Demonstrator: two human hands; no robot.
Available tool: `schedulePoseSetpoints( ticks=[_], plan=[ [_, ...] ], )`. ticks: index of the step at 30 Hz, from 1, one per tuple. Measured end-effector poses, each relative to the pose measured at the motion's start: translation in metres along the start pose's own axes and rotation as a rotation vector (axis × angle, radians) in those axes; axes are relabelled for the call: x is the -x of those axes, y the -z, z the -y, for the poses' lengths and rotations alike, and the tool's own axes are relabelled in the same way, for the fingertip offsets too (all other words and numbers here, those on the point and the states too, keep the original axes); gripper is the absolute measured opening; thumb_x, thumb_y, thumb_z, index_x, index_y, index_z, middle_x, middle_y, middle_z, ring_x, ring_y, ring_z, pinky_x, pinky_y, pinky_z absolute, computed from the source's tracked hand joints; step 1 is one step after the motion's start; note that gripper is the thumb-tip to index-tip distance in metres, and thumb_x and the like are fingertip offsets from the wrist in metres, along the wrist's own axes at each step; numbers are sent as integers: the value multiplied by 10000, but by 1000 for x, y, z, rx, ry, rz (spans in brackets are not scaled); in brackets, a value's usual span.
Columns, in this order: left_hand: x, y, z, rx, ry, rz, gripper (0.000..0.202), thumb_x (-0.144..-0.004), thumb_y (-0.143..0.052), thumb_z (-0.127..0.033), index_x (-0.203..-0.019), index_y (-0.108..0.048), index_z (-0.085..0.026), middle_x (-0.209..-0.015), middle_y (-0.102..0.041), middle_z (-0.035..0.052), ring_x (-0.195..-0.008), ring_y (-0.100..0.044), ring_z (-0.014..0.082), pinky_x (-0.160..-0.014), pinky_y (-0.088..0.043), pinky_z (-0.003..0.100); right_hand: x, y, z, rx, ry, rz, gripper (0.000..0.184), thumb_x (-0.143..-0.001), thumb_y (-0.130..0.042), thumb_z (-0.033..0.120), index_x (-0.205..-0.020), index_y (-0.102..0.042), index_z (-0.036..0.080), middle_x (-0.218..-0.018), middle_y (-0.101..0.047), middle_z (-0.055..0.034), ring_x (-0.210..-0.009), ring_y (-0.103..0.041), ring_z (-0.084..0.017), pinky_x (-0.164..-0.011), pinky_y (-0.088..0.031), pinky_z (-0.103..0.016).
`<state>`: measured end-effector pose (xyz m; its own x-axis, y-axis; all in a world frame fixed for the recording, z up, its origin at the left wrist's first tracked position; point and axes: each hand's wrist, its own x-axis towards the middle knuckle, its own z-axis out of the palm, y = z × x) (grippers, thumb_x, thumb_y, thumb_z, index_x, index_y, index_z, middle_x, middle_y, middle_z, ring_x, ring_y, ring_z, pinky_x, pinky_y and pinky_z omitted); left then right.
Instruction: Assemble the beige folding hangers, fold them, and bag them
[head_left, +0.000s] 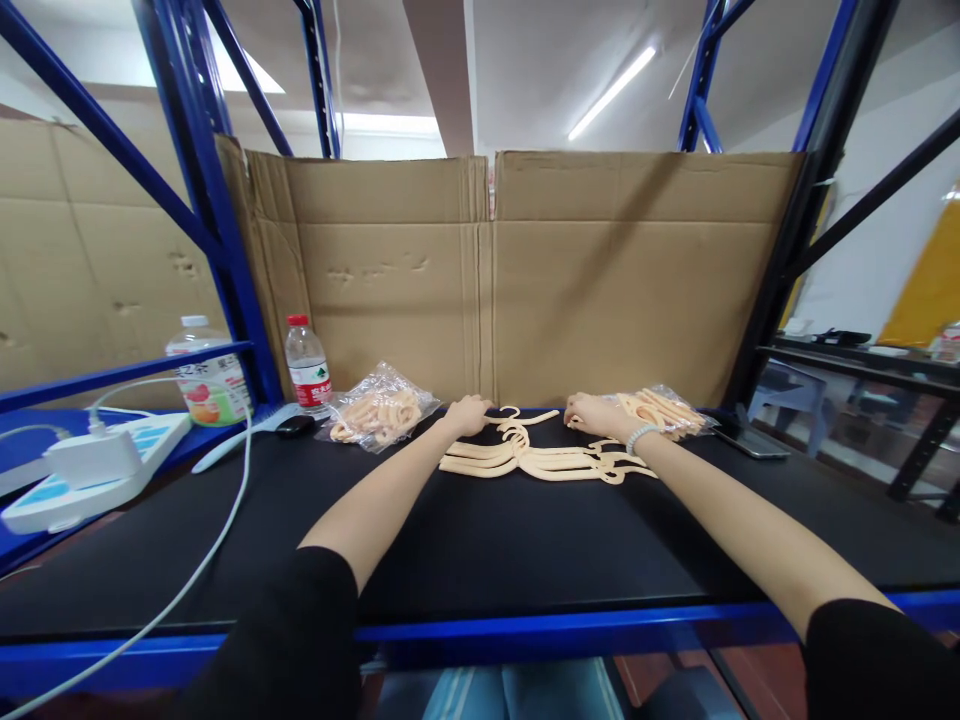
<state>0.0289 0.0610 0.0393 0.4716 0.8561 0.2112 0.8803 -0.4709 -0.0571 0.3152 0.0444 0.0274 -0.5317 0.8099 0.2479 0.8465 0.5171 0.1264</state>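
My left hand (469,415) is closed around the left end of a beige clothes hanger (536,418) lying at the back of the black table. My right hand (596,415) is just past that hanger's right end, its fingers curled; whatever lies beneath them is hidden. Nearer to me, a row of overlapping beige hangers (517,458) lies flat, hooks pointing away. More hangers (619,468) overlap at the row's right end, below my right wrist. A clear plastic bag of hangers (671,412) sits beyond the right wrist, partly covered by it.
Left of my left hand is another clear bag (382,410) of beige pieces. A red-capped bottle (307,365), a larger bottle (206,370) and a power strip (142,450) with a white cable stand farther left. A phone (754,440) lies right; cardboard panels (637,290) wall the back.
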Motion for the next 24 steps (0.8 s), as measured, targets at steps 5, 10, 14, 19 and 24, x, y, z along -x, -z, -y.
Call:
schedulePoseSetpoints(
  ticks=[5,10,14,19,24],
  plan=[
    [-6,-9,-8,-18,-39,-22,162,-875,-495,-222,-956,-634,-201,-1105,-614,108,-1082,-547,268,-854,-458,409,11,11,2,-63,-62,-257,278,-915,-432,233,-995,-690,166,-1002,-603,-107,-846,-576,-178,-760,-425,-252],
    [-6,0,-12,-46,-78,-87,127,-876,-511,-221,-923,-616,-167,-988,-659,116,-986,-602,258,-836,-443,368,25,30,12,-398,-242,-660,340,-881,-445,379,-965,-681,149,-747,-621,-57,-678,-567,-170,-669,-426,-260],
    [1,20,-19,-58,-54,-181,208,-920,-429,-237,-1019,-578,-131,-933,-672,151,-916,-631,280,-800,-437,375,40,48,29,-717,-374,-774,487,-845,-461,545,-1039,-638,136,-604,-606,-28,-550,-560,-162,-592,-447,-273],
    [28,46,-33,-41,-17,-317,236,-959,-352,-281,-1058,-526,-157,-984,-666,118,-912,-631,261,-774,-435,351,61,51,42,-1080,-400,-811,548,-771,-572,597,-1059,-582,130,-811,-685,-110,-613,-636,-184,-549,-499,-286],
    [75,55,-46,102,-84,-419,156,-947,-408,-289,-1010,-518,-197,-929,-670,41,-856,-639,213,-686,-452,289,79,48,54,-1291,-436,-740,438,-753,-628,515,-973,-606,137,-986,-677,-155,-780,-672,-223,-617,-525,-293]
  ],
)
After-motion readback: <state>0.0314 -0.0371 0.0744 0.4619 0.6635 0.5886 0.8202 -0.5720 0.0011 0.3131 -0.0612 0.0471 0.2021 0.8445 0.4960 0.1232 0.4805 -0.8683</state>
